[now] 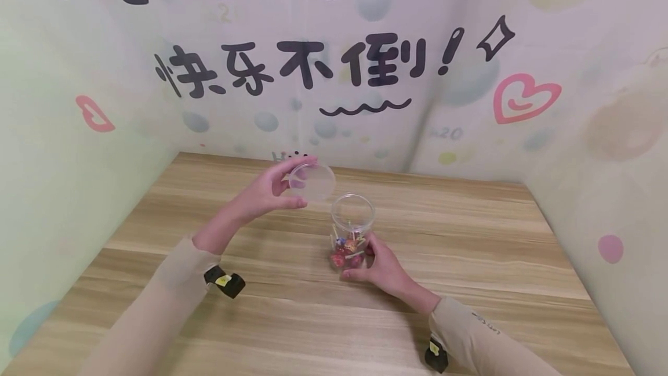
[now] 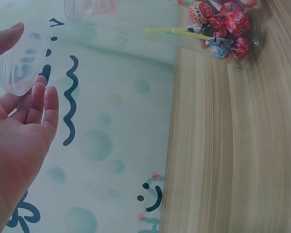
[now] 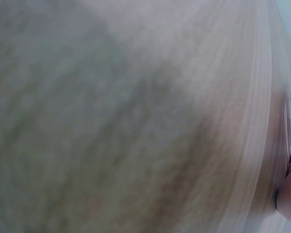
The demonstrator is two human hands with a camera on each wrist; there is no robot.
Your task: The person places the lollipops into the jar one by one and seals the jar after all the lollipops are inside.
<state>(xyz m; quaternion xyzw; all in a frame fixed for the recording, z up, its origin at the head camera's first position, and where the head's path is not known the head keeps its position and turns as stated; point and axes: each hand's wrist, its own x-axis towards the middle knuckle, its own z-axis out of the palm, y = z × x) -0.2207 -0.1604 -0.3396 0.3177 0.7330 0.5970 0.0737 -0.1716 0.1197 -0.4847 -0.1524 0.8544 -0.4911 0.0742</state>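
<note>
A round clear plastic lid point(image 1: 319, 183) is in my left hand point(image 1: 263, 190), held by its edge between thumb and fingers. It is raised above the table, up and to the left of a clear plastic jar point(image 1: 339, 224). The jar stands upright with its round mouth uncovered. Inside lie several lollipops point(image 1: 351, 246) in red, blue and other wrappers, their thin sticks pointing various ways. My right hand point(image 1: 385, 268) grips the jar low on its right side. The left wrist view also shows the lid point(image 2: 26, 63) between thumb and fingers, with red-wrapped lollipops point(image 2: 235, 24) at upper right.
The jar stands on a wood-grain table point(image 1: 292, 318). Behind the table rises a pale printed backdrop point(image 1: 250, 132) with black lettering, hearts and bubbles. Similar pale walls close off the left and right sides. A dark band hangs at each sleeve.
</note>
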